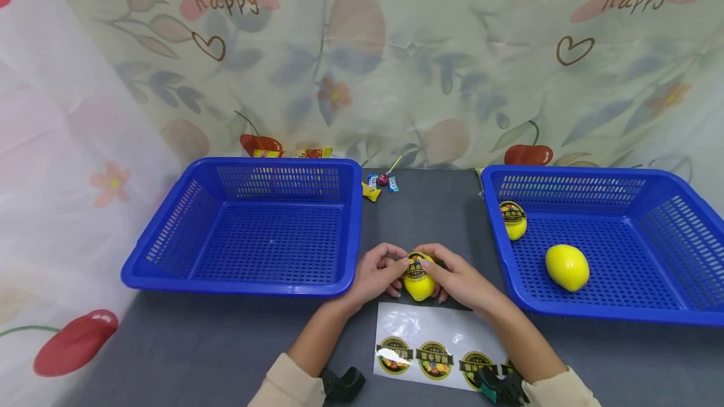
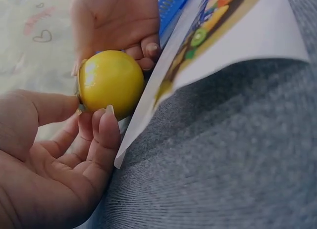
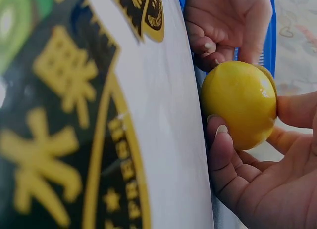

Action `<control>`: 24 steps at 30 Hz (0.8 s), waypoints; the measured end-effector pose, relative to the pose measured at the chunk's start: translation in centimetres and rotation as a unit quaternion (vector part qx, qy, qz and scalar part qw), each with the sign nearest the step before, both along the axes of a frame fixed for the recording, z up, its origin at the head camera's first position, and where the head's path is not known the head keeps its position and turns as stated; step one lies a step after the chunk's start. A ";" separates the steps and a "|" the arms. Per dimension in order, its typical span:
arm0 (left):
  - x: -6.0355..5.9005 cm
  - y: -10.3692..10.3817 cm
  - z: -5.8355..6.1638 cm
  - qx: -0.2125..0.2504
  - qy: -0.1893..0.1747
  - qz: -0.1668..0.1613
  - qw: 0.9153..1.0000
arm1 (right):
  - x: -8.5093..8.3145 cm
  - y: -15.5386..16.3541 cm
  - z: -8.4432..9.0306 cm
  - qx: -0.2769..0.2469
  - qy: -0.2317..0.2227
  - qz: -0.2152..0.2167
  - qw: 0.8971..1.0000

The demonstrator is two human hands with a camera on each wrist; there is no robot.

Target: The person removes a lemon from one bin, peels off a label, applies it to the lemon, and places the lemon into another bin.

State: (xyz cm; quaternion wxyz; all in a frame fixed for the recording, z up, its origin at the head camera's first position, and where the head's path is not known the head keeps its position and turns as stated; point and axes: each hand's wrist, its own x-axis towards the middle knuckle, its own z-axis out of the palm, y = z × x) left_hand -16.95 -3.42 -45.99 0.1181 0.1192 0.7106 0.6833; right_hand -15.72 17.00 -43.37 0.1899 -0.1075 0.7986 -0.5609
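Observation:
Both hands hold a yellow lemon [image 1: 419, 291] between them, just above the dark tabletop in the middle. A round black-and-gold sticker [image 1: 416, 265] lies on its upper side, with both thumbs at its edges. My left hand [image 1: 378, 274] grips the lemon from the left, thumb on top and fingers curled beneath. From the other side my right hand [image 1: 460, 278] pinches it likewise. In the left wrist view the lemon [image 2: 113, 85] shows its smooth yellow side. Directly below the hands lies a white sheet of round stickers [image 1: 407, 318], partly covered by the right forearm.
A blue basket [image 1: 243, 287] stands at left. The right blue basket [image 1: 599, 309] contains a plain lemon [image 1: 567, 267] and a stickered lemon [image 1: 515, 228]. Small wrapped candies [image 1: 371, 192] and a lollipop [image 1: 383, 179] lie behind, near the patterned curtain [image 1: 396, 80].

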 end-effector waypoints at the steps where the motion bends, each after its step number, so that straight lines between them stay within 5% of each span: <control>1: 0.1 -0.1 0.1 -0.001 -0.010 -0.011 1.000 | 0.0 0.0 0.0 0.000 -0.001 0.001 1.000; 5: 0.3 -0.2 0.3 -0.001 -0.026 -0.025 0.999 | -0.1 0.0 0.0 0.000 -0.004 0.001 1.000; 18: 0.5 0.4 0.3 -0.001 -0.036 0.019 0.999 | 0.0 0.0 -0.2 -0.004 -0.010 -0.003 1.000; 24: 0.9 0.4 0.5 -0.054 0.004 -0.005 0.999 | 0.0 0.0 -0.2 -0.005 -0.008 -0.003 1.000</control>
